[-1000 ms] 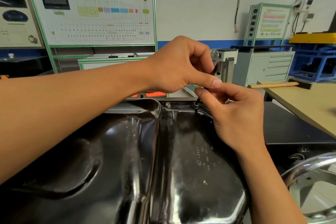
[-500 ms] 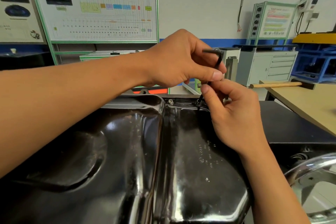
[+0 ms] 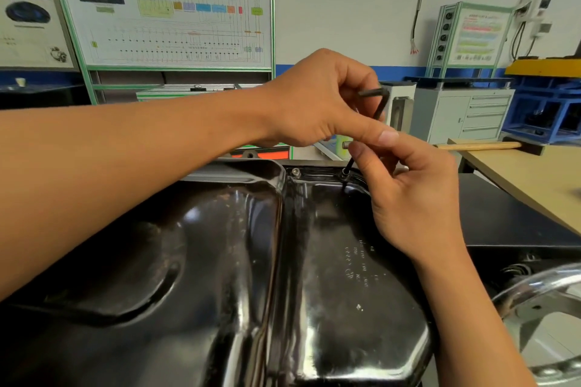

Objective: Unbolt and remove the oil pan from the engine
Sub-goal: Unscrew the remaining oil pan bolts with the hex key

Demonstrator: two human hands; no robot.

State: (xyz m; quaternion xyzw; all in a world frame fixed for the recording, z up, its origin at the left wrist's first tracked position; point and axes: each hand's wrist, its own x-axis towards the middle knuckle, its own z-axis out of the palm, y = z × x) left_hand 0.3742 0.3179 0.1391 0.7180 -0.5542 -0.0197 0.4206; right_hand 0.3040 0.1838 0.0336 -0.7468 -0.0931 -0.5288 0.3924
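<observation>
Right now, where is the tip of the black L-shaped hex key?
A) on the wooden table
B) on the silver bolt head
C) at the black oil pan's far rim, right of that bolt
C: the black L-shaped hex key meets the glossy black oil pan rim right of the silver bolt head.

Hex key (image 3: 383, 105) mid-shaft hidden behind left hand (image 3: 320, 100) thumb; oil pan (image 3: 330, 292) cut by bottom edge; stamped lettering (image 3: 358, 264) illegible.

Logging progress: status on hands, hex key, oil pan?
Left hand grips hex key top. Right hand pinches shaft, tip in rim bolt. Oil pan seated. Nothing blocking.
</observation>
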